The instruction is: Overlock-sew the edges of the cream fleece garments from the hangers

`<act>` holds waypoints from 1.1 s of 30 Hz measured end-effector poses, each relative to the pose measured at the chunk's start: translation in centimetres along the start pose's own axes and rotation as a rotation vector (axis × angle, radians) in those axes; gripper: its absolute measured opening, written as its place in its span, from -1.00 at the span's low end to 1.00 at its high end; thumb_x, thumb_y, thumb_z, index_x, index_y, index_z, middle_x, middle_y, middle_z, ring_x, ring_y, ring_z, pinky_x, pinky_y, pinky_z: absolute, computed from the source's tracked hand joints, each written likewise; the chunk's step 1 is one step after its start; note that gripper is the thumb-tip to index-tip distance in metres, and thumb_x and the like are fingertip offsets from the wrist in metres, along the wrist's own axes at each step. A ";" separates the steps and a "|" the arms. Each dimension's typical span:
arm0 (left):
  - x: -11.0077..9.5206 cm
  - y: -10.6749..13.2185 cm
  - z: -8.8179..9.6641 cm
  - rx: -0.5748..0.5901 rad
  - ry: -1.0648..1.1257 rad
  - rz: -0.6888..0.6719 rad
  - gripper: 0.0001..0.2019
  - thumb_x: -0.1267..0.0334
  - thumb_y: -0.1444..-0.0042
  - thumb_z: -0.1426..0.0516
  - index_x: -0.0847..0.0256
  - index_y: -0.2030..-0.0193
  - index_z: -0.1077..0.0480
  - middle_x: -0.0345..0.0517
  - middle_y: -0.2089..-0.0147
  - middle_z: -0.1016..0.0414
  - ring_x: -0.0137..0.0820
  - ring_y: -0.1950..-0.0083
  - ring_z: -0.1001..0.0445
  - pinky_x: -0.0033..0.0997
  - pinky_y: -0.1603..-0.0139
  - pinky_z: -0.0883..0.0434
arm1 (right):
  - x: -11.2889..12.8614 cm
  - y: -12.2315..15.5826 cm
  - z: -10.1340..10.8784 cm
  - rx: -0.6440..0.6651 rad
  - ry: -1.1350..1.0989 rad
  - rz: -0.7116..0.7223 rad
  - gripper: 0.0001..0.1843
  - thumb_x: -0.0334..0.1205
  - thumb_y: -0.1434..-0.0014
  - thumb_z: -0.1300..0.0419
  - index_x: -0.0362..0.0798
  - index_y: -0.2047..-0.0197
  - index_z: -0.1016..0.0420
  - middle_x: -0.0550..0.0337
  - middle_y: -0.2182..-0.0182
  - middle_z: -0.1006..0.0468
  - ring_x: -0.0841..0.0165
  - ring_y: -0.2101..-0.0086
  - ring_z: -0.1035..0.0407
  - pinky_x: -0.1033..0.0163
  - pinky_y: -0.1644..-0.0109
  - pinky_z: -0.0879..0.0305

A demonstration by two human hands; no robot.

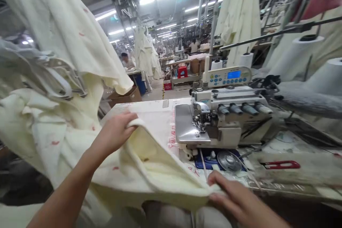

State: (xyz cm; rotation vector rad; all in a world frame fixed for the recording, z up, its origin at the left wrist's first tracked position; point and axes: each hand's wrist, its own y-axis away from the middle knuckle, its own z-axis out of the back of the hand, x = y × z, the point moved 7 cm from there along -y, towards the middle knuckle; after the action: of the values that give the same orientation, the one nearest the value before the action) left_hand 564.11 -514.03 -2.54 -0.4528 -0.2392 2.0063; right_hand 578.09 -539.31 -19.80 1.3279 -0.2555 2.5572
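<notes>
A cream garment (165,171) with small red marks is stretched between my two hands over the table's front edge. My left hand (117,131) is closed on its upper edge, fingers wrapped round the fold. At the lower right, my right hand (227,192) pinches the far end of the same cloth, thumb on top. Between the hands the fabric hangs in an open fold that shows its inside. Just beyond my right hand stands an overlock sewing machine (227,114) with a metal plate (188,124); the cloth is apart from its presser foot.
Red-handled thread snips (283,164) and a round metal dish (229,160) lie right of centre. Cream cloth (69,35) hangs at the left by a metal clamp (66,74). Thread cones (304,57) stand at the right. A cardboard box (128,96) sits beyond the table; a person (128,62) is farther back.
</notes>
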 end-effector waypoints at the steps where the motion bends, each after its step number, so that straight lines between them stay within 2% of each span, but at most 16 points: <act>1: 1.0 -0.9 -1.2 0.039 0.069 0.046 -0.85 0.27 0.01 0.01 0.13 0.42 -0.37 -0.21 0.34 -0.45 -0.34 0.27 -0.42 -0.43 0.25 -0.32 | 0.1 -0.1 1.9 -0.025 0.023 0.004 -0.81 -0.07 -0.22 -0.04 0.06 0.23 -0.40 0.21 0.35 -0.51 0.29 0.32 -0.38 0.33 0.25 -0.25; 3: 1.8 -3.0 -3.0 -0.019 0.173 0.124 -0.82 0.28 -0.03 0.03 0.16 0.31 -0.38 -0.17 0.30 -0.47 -0.30 0.22 -0.44 -0.37 0.19 -0.35 | 0.7 -1.3 5.6 -0.146 0.035 0.036 -0.77 -0.06 -0.24 -0.01 0.06 0.19 -0.42 0.19 0.24 -0.51 0.27 0.22 -0.37 0.31 0.17 -0.24; 5: 0.6 -4.7 -4.6 -0.168 0.189 0.144 -0.75 0.29 -0.06 0.02 0.24 0.12 -0.34 -0.04 0.11 -0.45 -0.22 0.04 -0.39 -0.27 0.02 -0.32 | 1.2 -3.2 7.9 -0.288 0.087 0.058 -0.76 -0.11 -0.24 0.01 0.03 0.14 -0.42 0.17 0.18 -0.50 0.25 0.16 -0.36 0.27 0.12 -0.22; 6: -1.0 -5.1 -5.8 -0.212 0.185 0.107 -0.69 0.30 -0.07 0.00 0.28 0.02 -0.29 0.03 0.00 -0.40 -0.20 -0.05 -0.34 -0.23 -0.08 -0.27 | 1.3 -4.2 8.5 -0.349 0.134 0.049 -0.76 -0.13 -0.23 0.01 0.01 0.14 -0.42 0.16 0.18 -0.50 0.25 0.17 -0.36 0.26 0.12 -0.21; 8: -5.6 -4.9 -9.1 -0.174 0.196 -0.045 -0.59 0.30 -0.08 -0.04 0.31 -0.10 -0.19 0.09 -0.14 -0.29 -0.21 -0.18 -0.22 -0.21 -0.20 -0.16 | 0.9 -5.7 8.7 -0.447 0.227 -0.010 -0.79 -0.15 -0.20 -0.02 -0.01 0.20 -0.43 0.17 0.25 -0.51 0.25 0.23 -0.37 0.25 0.19 -0.19; 10: -10.1 -3.7 -12.9 -0.029 0.233 -0.217 -0.67 0.23 -0.15 -0.02 0.22 -0.06 -0.22 -0.01 -0.07 -0.35 -0.27 -0.10 -0.28 -0.23 -0.14 -0.21 | 0.1 -6.4 8.5 -0.521 0.257 -0.082 -0.82 -0.13 -0.16 -0.08 -0.03 0.28 -0.44 0.20 0.34 -0.52 0.27 0.31 -0.37 0.27 0.27 -0.16; 11: -11.7 -3.0 -14.2 -0.002 0.222 -0.260 -0.72 0.20 -0.16 -0.02 0.20 0.00 -0.26 -0.03 0.00 -0.38 -0.26 -0.05 -0.29 -0.21 -0.09 -0.23 | -0.3 -6.5 8.5 -0.543 0.246 -0.106 -0.82 -0.12 -0.14 -0.11 -0.03 0.32 -0.44 0.22 0.37 -0.51 0.29 0.33 -0.37 0.28 0.30 -0.15; 13: -13.5 -2.0 -15.9 0.012 0.191 -0.293 -0.81 0.18 -0.18 0.00 0.18 0.12 -0.30 -0.08 0.11 -0.40 -0.25 0.04 -0.30 -0.19 -0.01 -0.23 | -0.6 -6.4 8.6 -0.554 0.204 -0.110 -0.81 -0.11 -0.12 -0.13 -0.04 0.37 -0.43 0.25 0.42 -0.51 0.32 0.36 -0.36 0.31 0.32 -0.14; 16: -13.6 -2.1 -16.5 0.030 0.192 -0.280 -0.85 0.22 -0.22 0.05 0.18 0.25 -0.29 -0.12 0.22 -0.40 -0.28 0.14 -0.30 -0.23 0.08 -0.21 | -0.4 -6.6 8.8 -0.473 0.148 -0.074 -0.80 -0.15 -0.16 -0.07 -0.05 0.36 -0.45 0.27 0.43 -0.51 0.36 0.39 -0.35 0.34 0.35 -0.13; 18: -13.2 -2.8 -16.6 0.071 0.212 -0.259 -0.85 0.26 -0.22 0.06 0.18 0.31 -0.28 -0.14 0.27 -0.39 -0.31 0.19 -0.31 -0.27 0.14 -0.20 | -0.3 -6.9 9.1 -0.463 0.177 -0.107 -0.80 -0.18 -0.14 -0.05 -0.05 0.41 -0.45 0.27 0.48 -0.50 0.37 0.44 -0.33 0.35 0.40 -0.10; 21: -12.8 -4.0 -16.8 0.095 0.212 -0.218 -0.88 0.32 -0.18 0.03 0.19 0.36 -0.26 -0.16 0.31 -0.39 -0.33 0.22 -0.31 -0.29 0.19 -0.18 | -0.3 -7.3 9.6 -0.559 0.328 -0.207 -0.80 -0.20 -0.08 -0.08 -0.05 0.52 -0.42 0.27 0.59 -0.45 0.38 0.52 -0.29 0.34 0.46 -0.01; 23: -12.9 -4.6 -17.0 0.089 0.207 -0.198 -0.90 0.33 -0.16 0.01 0.19 0.37 -0.27 -0.16 0.31 -0.39 -0.32 0.22 -0.32 -0.30 0.21 -0.17 | -0.3 -7.3 9.6 -0.628 0.385 -0.221 -0.78 -0.19 -0.09 -0.08 -0.05 0.52 -0.43 0.25 0.59 -0.46 0.36 0.51 -0.31 0.32 0.46 0.00; 28: -13.2 -5.1 -17.3 0.078 0.179 -0.188 -0.88 0.35 -0.15 0.01 0.19 0.39 -0.28 -0.14 0.32 -0.38 -0.32 0.23 -0.33 -0.32 0.23 -0.17 | -0.9 -6.7 8.8 -0.771 0.301 -0.104 -0.75 -0.16 -0.20 -0.03 -0.04 0.41 -0.44 0.21 0.44 -0.52 0.33 0.40 -0.38 0.32 0.35 -0.12; 33: -13.0 -5.0 -17.4 0.060 0.157 -0.177 -0.89 0.36 -0.14 0.01 0.19 0.40 -0.27 -0.14 0.34 -0.36 -0.33 0.25 -0.32 -0.34 0.24 -0.18 | -1.6 -6.9 8.3 -0.817 0.319 -0.055 -0.84 -0.24 -0.25 -0.02 -0.05 0.32 -0.38 0.20 0.39 -0.51 0.32 0.35 -0.39 0.31 0.28 -0.17</act>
State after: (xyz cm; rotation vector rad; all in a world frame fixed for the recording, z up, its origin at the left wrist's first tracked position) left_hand 580.68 -523.73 -13.85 -0.5294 -0.1170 1.7907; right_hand 587.54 -535.14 -16.08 0.6016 -1.0338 2.1615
